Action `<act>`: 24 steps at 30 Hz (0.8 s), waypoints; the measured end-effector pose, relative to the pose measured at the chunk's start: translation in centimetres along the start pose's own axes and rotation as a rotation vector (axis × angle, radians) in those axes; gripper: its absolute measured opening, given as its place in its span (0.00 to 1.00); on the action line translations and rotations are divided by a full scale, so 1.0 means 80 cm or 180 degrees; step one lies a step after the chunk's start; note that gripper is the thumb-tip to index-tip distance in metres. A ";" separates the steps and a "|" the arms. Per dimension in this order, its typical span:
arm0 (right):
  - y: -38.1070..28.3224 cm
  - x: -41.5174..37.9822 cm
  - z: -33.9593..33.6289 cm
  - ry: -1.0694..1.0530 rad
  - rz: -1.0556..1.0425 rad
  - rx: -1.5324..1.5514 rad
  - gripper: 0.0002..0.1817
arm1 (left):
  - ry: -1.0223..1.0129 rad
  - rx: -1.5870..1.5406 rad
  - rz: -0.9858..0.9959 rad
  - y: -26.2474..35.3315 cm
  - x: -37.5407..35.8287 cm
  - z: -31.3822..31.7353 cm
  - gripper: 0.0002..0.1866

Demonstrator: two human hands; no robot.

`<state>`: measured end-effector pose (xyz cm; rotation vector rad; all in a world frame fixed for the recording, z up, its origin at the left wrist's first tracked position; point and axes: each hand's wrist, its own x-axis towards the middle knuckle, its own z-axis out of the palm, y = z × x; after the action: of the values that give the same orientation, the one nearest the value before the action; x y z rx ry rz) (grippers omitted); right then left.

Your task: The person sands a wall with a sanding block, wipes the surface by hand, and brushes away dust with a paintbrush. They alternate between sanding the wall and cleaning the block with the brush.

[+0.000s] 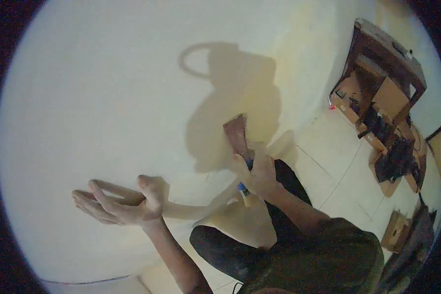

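Note:
My right hand (258,171) is wrapped round the handle of a scraper (237,134), whose wide, flat, brownish blade points up and away in front of a pale wall (108,108). A blue and yellowish handle end sticks out below the fist. On the left, my left hand (120,203) is held with its fingers stretched out and apart, nothing visible in it, close to the same wall. Shadows of my head and hands fall on the wall.
A dark wooden stand (384,54) is at the upper right, with open cardboard boxes (348,110) and dark items by it. A small box (396,231) rests at the lower right on the tiled floor (335,161). My bent legs are below my hands.

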<state>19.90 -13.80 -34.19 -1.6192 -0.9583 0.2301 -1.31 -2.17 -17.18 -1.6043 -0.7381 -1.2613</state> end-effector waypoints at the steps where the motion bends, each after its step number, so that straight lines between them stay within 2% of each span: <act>1: -0.009 0.008 -0.004 0.0040 -0.0018 0.0054 0.25 | -0.0010 -0.0010 -0.0015 -0.002 -0.002 0.002 0.43; 5: 0.022 0.010 0.012 0.0391 -0.0552 -0.0225 0.26 | -0.0169 0.0094 -0.0063 0.002 -0.017 -0.001 0.44; 8: 0.051 -0.010 0.029 0.0252 -0.0476 0.0012 0.27 | -0.0131 0.0113 -0.0055 0.001 -0.014 0.001 0.44; 11: 0.017 0.041 -0.009 0.0250 -0.0781 -0.0627 0.30 | -0.0200 0.0068 -0.0067 0.021 0.004 0.018 0.45; 14: -0.024 0.111 -0.035 -0.0192 -0.0172 0.0025 0.31 | -0.0254 0.0030 -0.0071 0.025 -0.009 0.047 0.45; 17: 0.025 0.064 -0.004 0.0108 -0.0401 -0.0239 0.30 | -0.0159 0.0040 -0.0029 0.020 -0.010 0.047 0.42; 20: 0.031 0.056 0.004 0.0026 -0.0239 0.0028 0.29 | -0.0080 -0.0062 -0.0046 0.017 -0.014 0.056 0.41; 23: -0.022 0.116 -0.020 -0.0004 -0.0188 -0.0487 0.29 | -0.0115 -0.0149 -0.0066 0.016 -0.017 0.060 0.42; 24: -0.018 0.110 -0.015 0.0121 -0.0418 -0.0613 0.29 | -0.0152 -0.0160 -0.0067 0.012 -0.019 0.057 0.42</act>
<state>25.67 -8.65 -29.53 -1.7207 -1.0793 0.0171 0.86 1.83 -19.10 -1.6763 -0.7599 -1.2693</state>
